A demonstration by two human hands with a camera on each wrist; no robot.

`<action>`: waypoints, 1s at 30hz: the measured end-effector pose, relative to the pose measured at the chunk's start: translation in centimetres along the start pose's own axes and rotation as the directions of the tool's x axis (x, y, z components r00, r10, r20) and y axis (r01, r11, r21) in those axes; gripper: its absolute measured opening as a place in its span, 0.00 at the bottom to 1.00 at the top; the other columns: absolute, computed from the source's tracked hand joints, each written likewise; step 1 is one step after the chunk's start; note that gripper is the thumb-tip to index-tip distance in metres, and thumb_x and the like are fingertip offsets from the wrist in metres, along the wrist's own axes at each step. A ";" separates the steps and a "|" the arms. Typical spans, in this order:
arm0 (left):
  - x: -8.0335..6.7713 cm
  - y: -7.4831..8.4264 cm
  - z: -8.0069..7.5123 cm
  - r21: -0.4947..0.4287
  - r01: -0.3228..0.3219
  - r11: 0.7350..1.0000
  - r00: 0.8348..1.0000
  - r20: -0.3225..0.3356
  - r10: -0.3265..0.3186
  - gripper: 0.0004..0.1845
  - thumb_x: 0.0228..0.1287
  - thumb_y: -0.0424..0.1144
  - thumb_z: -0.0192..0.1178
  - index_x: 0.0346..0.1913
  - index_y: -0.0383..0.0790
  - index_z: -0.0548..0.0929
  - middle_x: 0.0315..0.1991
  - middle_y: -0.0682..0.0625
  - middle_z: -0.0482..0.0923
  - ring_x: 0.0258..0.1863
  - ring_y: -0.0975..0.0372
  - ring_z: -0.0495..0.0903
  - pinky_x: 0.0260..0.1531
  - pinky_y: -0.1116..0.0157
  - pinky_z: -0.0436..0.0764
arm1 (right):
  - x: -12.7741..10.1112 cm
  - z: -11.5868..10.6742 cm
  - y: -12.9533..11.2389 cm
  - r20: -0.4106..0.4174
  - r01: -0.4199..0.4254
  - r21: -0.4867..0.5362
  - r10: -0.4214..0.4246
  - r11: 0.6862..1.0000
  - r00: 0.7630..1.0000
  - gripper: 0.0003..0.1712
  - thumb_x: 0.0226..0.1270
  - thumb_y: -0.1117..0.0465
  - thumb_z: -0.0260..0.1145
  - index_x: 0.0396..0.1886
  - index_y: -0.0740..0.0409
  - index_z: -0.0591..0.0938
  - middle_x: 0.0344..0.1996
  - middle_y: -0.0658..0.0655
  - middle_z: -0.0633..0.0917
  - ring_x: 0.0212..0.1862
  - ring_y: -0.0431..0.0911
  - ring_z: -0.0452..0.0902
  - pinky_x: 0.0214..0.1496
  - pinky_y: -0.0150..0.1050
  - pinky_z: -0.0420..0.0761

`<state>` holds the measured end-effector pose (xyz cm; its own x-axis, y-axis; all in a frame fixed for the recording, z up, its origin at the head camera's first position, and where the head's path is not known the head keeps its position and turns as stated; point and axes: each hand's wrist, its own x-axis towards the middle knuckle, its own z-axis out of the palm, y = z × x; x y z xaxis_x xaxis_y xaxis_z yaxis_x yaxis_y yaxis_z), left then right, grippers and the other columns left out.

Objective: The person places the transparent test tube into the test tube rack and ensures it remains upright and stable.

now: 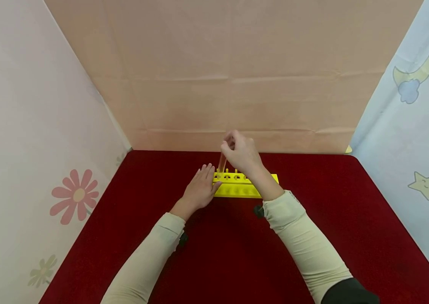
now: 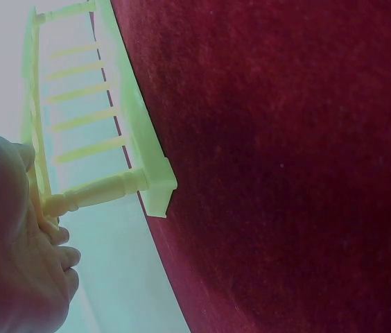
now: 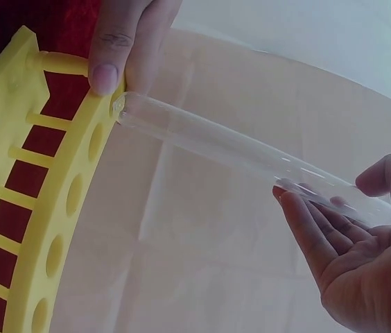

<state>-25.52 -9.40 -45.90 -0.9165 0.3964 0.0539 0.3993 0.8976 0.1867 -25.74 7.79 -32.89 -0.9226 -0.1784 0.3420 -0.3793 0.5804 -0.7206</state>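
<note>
A yellow test tube rack (image 1: 239, 191) stands on the red cloth, with round holes along its top plate. At its left end, my left hand (image 1: 200, 188) holds the top plate, the thumb (image 3: 105, 59) pressed on the front edge and the fingers reaching past the end. My right hand (image 1: 242, 153) pinches a clear glass test tube (image 3: 209, 142) near its upper end, between thumb and fingers. The tube slants, its rounded bottom right at the leftmost hole beside my left thumb. In the left wrist view the rack's end post (image 2: 98, 191) stands beside my left fingers.
The red-covered table (image 1: 214, 253) runs back to a beige cloth wall (image 1: 229, 76). Pale printed sheets flank it, flowers on the left sheet (image 1: 17, 126), a moon and star on the right sheet (image 1: 408, 139). The rack's other visible holes hold no tubes.
</note>
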 end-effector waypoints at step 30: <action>0.2 0.1 0.2 -0.041 0.014 0.999 1.000 -0.001 -0.014 0.39 0.82 0.59 0.36 0.81 0.34 0.49 0.82 0.42 0.47 0.81 0.51 0.43 0.79 0.55 0.46 | 0.5 0.7 -0.3 0.047 0.005 -0.034 -0.004 0.999 0.999 0.14 0.72 0.56 0.59 0.50 0.59 0.79 0.39 0.56 0.86 0.42 0.49 0.82 0.46 0.45 0.84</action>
<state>-25.67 -9.17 -46.06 -0.9219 0.3839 0.0519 0.3853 0.8943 0.2278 -26.15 7.00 -32.92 -0.9234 -0.2175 0.3162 -0.3817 0.6058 -0.6980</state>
